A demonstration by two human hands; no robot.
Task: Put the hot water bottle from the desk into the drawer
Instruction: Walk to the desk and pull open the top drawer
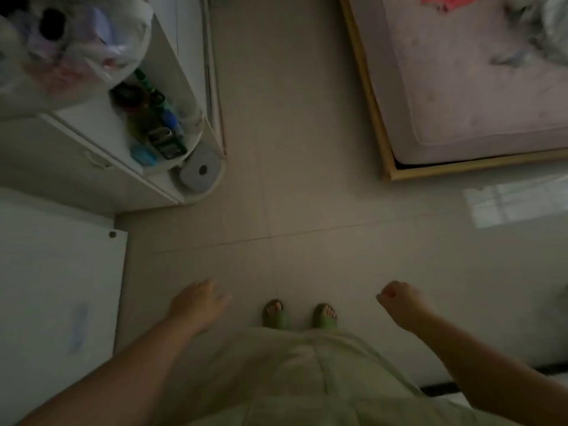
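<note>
I am looking straight down at my own body as I stand on a pale tiled floor (pixel 307 179) in a dim room. Nearest to me is my light green clothing (pixel 307 379), and below its hem my two feet in green slippers (pixel 299 315), side by side. My bare arms reach forward on either side, well apart. My left hand (pixel 198 302) is loosely open with the fingers spread and holds nothing. My right hand (pixel 399 298) is curled into a loose fist, and I can see nothing inside it. To my left, close by, is a flat white surface (pixel 58 287), which may be the desk or a cabinet top, though I cannot tell which. Further ahead on the left stands a white shelf unit (pixel 101 127) with small bottles and boxes (pixel 153 124) crowded on it, a grey round-cornered object (pixel 201 172) at its curved end, and a bulging plastic bag (pixel 67 47) above. Far ahead on the right is the corner of a bed (pixel 476 87) with a wooden frame and a pinkish mattress. The hot water bottle is nowhere in view, and neither is any open drawer. Judging by my empty hands, either I have not picked it up yet or it is already stowed; the picture alone cannot settle which.
</note>
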